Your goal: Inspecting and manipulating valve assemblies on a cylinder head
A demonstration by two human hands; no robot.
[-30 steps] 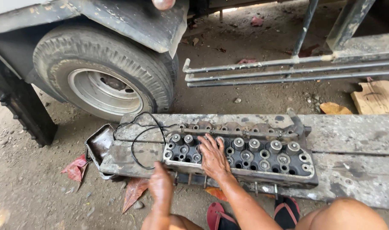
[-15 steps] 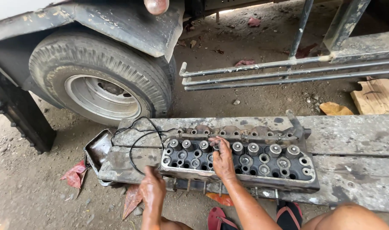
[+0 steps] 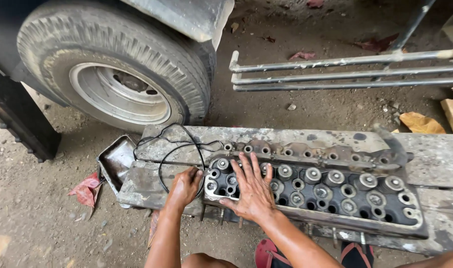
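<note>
A single view comes from the person's head, tilted steeply down and forward over the knees. It sits close above the cylinder head (image 3: 311,191) lying on planks (image 3: 435,154) at centre, with a truck tyre (image 3: 112,64) at 11 o'clock and steel pipes (image 3: 345,74) at 1 o'clock, farther off.

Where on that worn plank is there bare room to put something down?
Free: the plank's right end, beyond the greasy grey cylinder head. Crowded: the left end, with the left hand, right hand, black wire loop and dented metal tray.
</note>
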